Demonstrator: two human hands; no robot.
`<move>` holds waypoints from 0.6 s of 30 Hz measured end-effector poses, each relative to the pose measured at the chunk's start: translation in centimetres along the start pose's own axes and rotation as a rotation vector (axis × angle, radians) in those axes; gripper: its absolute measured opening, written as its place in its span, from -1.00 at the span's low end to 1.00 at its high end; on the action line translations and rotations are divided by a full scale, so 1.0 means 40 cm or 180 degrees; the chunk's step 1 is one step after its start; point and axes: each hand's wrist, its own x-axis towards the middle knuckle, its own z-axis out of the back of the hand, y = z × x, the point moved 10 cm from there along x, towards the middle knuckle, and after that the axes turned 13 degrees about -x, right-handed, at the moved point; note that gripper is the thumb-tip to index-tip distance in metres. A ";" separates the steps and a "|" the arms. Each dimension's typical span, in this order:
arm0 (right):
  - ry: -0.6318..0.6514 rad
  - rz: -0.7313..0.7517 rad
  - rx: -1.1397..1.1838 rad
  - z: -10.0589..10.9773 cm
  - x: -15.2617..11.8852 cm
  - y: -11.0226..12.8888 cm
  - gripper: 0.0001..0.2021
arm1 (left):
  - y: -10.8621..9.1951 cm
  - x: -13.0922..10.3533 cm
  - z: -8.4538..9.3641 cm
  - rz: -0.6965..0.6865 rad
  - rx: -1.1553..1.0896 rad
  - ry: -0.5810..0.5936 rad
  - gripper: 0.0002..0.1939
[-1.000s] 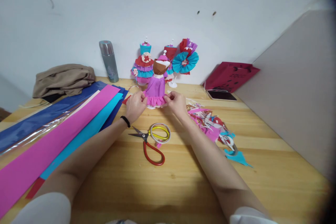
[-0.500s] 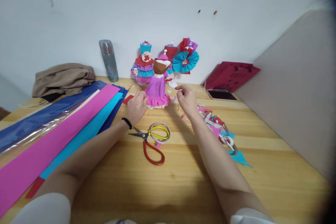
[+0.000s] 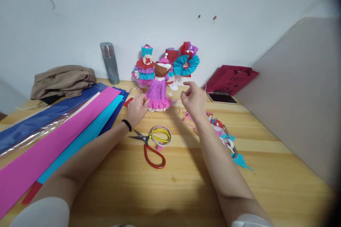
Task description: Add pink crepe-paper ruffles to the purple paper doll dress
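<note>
A small dress form wears a paper dress (image 3: 158, 88) with a purple skirt, a pink ruffled hem and a brown band at the top. At the skirt's left edge my left hand (image 3: 137, 108) is closed, its fingertips pinching the paper; they are partly hidden. My right hand (image 3: 194, 100) hovers to the right of the dress, apart from it. Its index finger points left, clear of the thumb, and nothing shows between them. Nearer to me lie scissors (image 3: 145, 139) with red handles, blades apart, beside a yellow and a whitish ring-shaped roll (image 3: 170, 136).
Several dressed paper figures (image 3: 146, 67) stand along the wall near a grey flask (image 3: 109, 63). Long crepe paper strips (image 3: 66, 140) and a brown cloth (image 3: 64, 81) lie left. Paper scraps (image 3: 223, 133), a phone (image 3: 222, 98) and a red bag (image 3: 230, 79) are on the right.
My right hand has moved slightly right, away from the dress, and its index finger has straightened. My left hand stays at the skirt's edge. The whole view has shifted a little.
</note>
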 end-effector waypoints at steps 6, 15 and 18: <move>0.0090 0.0328 0.0448 0.000 -0.034 0.080 -0.71 | 0.003 0.002 0.007 0.0032 -0.0188 -0.0022 -0.81; 0.1505 0.1591 -0.0580 -0.144 -0.163 0.249 -0.64 | -0.001 -0.002 0.013 -0.0016 -0.0281 -0.0043 -0.81; 0.1566 0.1581 -0.0720 -0.157 -0.175 0.255 -0.60 | 0.004 -0.001 0.011 0.0008 -0.0265 -0.0040 -0.81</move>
